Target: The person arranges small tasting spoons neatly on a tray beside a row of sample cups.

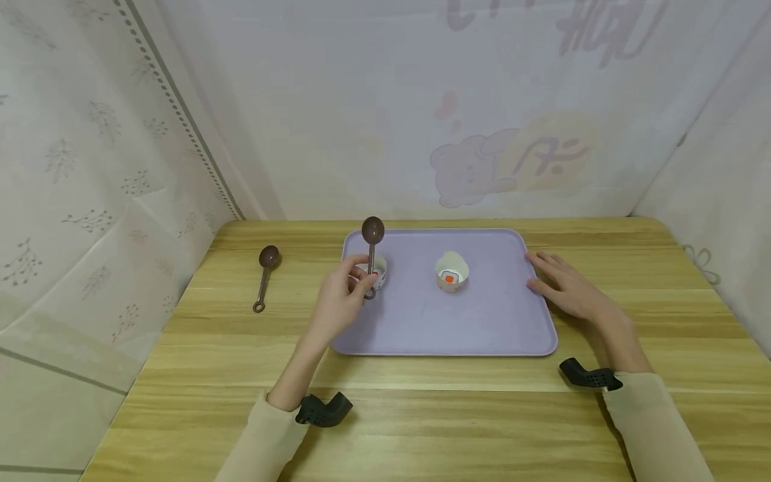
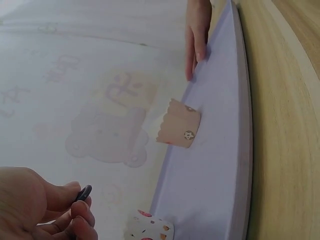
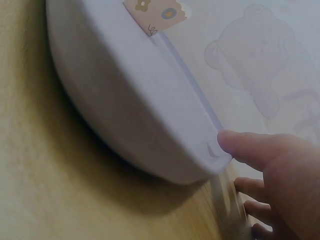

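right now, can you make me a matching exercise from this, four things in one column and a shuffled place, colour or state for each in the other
1 tray
2 pink cup
3 left grip
4 right grip

A touches the tray's right edge
B pinches a brown spoon
C sits near the tray's middle
D light purple

Pairs: 1-D, 2-C, 3-B, 4-A
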{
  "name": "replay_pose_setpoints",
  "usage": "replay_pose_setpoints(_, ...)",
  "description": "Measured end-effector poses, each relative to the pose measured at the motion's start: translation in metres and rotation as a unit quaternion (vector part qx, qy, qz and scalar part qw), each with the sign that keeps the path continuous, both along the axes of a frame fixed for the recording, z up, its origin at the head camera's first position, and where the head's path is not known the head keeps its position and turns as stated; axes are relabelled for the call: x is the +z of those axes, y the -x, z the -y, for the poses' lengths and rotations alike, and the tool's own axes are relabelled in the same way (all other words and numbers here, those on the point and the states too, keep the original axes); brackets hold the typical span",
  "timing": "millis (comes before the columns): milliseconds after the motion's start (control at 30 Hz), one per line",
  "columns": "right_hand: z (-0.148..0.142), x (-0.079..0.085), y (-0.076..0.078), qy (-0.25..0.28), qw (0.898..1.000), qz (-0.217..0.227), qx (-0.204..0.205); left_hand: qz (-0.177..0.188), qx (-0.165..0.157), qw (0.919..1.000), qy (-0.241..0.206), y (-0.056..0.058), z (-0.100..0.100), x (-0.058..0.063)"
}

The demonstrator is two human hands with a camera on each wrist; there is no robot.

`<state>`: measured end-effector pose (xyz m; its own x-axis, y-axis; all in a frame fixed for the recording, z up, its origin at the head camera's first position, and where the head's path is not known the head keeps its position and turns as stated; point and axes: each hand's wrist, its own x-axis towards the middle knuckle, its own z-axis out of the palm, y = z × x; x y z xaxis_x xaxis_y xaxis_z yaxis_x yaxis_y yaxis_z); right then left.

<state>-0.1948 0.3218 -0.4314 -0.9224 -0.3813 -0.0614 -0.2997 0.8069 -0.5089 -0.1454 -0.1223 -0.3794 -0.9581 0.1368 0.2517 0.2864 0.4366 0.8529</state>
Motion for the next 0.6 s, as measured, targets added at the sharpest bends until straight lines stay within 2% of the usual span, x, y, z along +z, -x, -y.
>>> replay_pose_setpoints(367,-0.0019,-0.002,0.0011,0.002,1.0,0.0,-0.001,-0.018,0.0,0.9998,-0.01,-0.0013,-0.0056,0.0017)
replay_pose_setpoints(600,-0.0011,-0.0015,0.0012,0.003,1.0,-0.002,0.001,-0.012,0.001,0.9998,-0.017,-0.0006,-0.009,-0.0008)
